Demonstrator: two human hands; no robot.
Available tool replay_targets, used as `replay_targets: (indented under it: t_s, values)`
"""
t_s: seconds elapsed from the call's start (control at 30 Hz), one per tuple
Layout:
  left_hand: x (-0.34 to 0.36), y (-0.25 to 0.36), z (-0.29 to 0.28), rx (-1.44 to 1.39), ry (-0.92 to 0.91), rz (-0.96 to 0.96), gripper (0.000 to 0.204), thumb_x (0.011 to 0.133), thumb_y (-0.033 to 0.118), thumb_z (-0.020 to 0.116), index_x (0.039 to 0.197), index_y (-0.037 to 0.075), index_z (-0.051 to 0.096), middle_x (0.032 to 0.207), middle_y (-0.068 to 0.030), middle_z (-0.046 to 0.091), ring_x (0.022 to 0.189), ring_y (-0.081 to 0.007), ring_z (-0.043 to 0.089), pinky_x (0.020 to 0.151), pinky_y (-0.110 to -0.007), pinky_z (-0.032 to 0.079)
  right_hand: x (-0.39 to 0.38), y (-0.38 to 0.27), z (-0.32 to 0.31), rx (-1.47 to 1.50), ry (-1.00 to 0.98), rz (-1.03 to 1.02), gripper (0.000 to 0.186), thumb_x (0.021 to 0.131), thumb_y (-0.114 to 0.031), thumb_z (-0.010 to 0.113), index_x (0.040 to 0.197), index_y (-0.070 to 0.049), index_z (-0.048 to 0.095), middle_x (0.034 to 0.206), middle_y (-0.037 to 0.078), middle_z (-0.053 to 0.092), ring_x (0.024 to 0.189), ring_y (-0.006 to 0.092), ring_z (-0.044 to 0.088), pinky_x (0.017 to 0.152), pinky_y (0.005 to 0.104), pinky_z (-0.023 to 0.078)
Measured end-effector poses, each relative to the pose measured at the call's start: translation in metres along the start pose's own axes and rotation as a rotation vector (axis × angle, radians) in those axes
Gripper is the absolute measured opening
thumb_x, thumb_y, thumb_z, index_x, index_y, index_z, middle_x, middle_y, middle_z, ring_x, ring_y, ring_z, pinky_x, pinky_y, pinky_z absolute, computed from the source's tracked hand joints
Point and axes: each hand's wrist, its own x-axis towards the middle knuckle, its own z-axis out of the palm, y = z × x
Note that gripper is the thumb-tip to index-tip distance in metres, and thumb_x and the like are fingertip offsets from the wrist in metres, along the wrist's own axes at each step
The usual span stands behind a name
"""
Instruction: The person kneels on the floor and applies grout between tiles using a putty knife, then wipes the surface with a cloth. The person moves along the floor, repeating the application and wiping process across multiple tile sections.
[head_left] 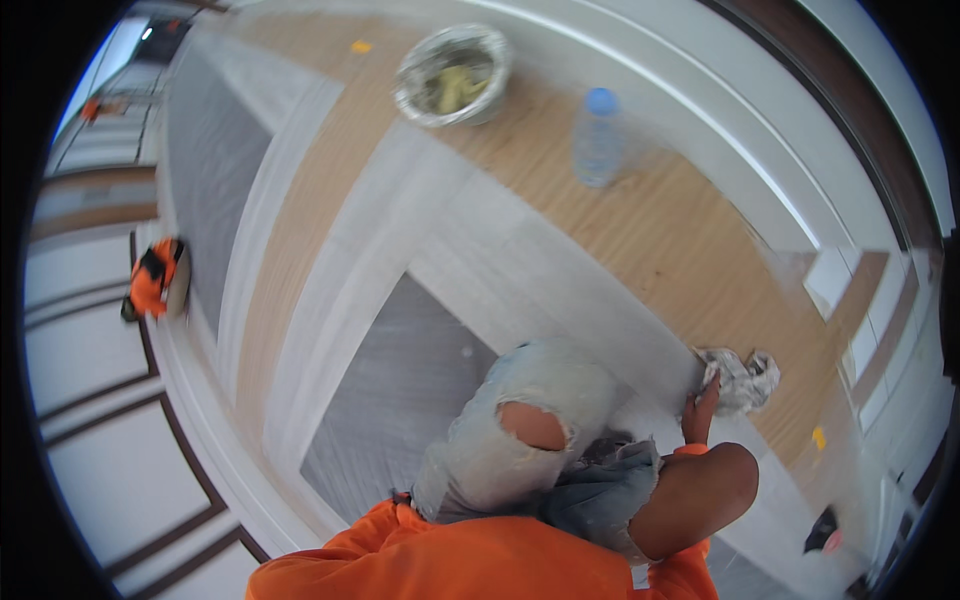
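Note:
My right hand (701, 410) reaches down to the floor beyond my bent bare knee, its fingers closed at the left edge of a crumpled, grey-white stained rag (742, 380). The rag lies bunched on the border between a pale grey floor strip and the wood-toned planks. Part of this hand is hard to make out against the cloth and the dark patch beside it. My left hand does not show; only orange sleeve appears on that side, beside my torn light-blue jeans (480, 440).
A plastic-lined bucket (453, 78) with yellowish stuff inside stands by the white wall base. Near it is a clear water bottle (598, 140) with a blue cap. A person in orange (158, 278) crouches at far left. A small black object (822, 531) lies at lower right.

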Motion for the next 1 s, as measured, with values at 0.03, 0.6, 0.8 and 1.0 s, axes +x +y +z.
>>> replay_targets:
  t_s: [0.03, 0.6, 0.8, 1.0]
  values:
    - [0.017, 0.014, -0.025, 0.138, -0.03, 0.069, 0.045, 0.1, 0.041, 0.062, 0.128, 0.006, 0.066, 0.121, -0.0251, 0.069, 0.114, -0.044, 0.068, 0.096, -0.051, 0.056, 0.001, -0.006, 0.0, 0.049, -0.005, 0.04, 0.089, 0.089, 0.006, 0.06, 0.165, 0.002, 0.016, 0.165, 0.028, 0.031, 0.15, 0.0442, 0.033, 0.125, 0.049, 0.026]
    - [0.093, 0.585, 0.103, 0.977, 0.416, 1.034, 0.109, 0.086, 0.063, 0.075, 0.166, 0.016, 0.018, 0.174, -0.0165, 0.01, 0.158, -0.0461, 0.011, 0.12, -0.072, 0.017, -0.005, 0.002, 0.0, 0.288, 0.227, 0.194, 0.075, 0.097, -0.008, 0.059, 0.165, -0.014, 0.026, 0.14, 0.029, 0.058, 0.133, 0.0493, 0.053, 0.113, 0.0541, 0.04]
    - [0.122, 0.568, 0.089, 1.184, 0.52, 1.034, 0.137, 0.078, 0.078, 0.072, 0.169, 0.017, -0.009, 0.175, -0.0195, -0.013, 0.161, -0.0439, -0.013, 0.124, -0.069, -0.001, -0.116, -0.059, -0.025, 0.692, 0.715, 0.66, 0.062, 0.107, -0.021, 0.055, 0.163, -0.012, 0.03, 0.132, 0.018, 0.062, 0.106, 0.0293, 0.063, 0.094, 0.0411, 0.052]
    - [0.136, 0.585, 0.083, 1.432, 0.58, 0.948, 0.16, 0.061, 0.081, 0.084, 0.167, 0.015, -0.016, 0.175, -0.0202, -0.016, 0.161, -0.0438, -0.008, 0.125, -0.067, 0.011, -0.312, -0.086, 0.016, 1.037, 1.506, 1.24, 0.083, 0.1, -0.008, 0.055, 0.167, -0.016, 0.007, 0.124, 0.012, 0.051, 0.066, 0.0151, 0.052, 0.059, 0.034, 0.05]
